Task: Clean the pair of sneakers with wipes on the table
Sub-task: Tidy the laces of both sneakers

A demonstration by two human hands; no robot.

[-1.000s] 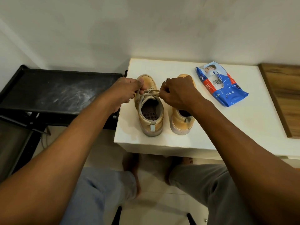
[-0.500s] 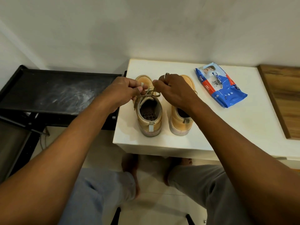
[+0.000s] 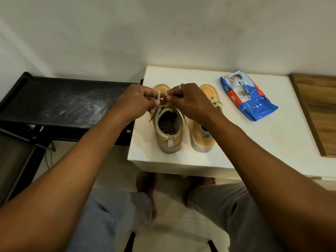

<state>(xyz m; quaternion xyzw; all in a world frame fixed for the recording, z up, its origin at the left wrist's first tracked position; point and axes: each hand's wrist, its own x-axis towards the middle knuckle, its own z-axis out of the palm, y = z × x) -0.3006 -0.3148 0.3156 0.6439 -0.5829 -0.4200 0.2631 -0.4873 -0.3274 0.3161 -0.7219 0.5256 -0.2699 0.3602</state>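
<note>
Two tan sneakers stand side by side, heels towards me, on the white table [image 3: 245, 142]. Over the left sneaker [image 3: 168, 131] my left hand [image 3: 138, 100] and my right hand [image 3: 189, 100] each pinch a loop of its pale lace [image 3: 158, 96], held close together above the tongue. The right sneaker [image 3: 203, 135] is partly hidden under my right wrist; its toe shows beyond the hand. A blue pack of wipes [image 3: 245, 97] lies flat to the right of the shoes.
A black shelf rack [image 3: 60, 100] stands left of the table, close to its edge. A wooden board [image 3: 318, 113] lies on the right. The wall runs just behind the table. My knees and bare feet are below the table's front edge.
Both hands have come closer together above the left sneaker's tongue, drawing the lace up into loops. The shoes and the wipes pack have stayed where they were.
</note>
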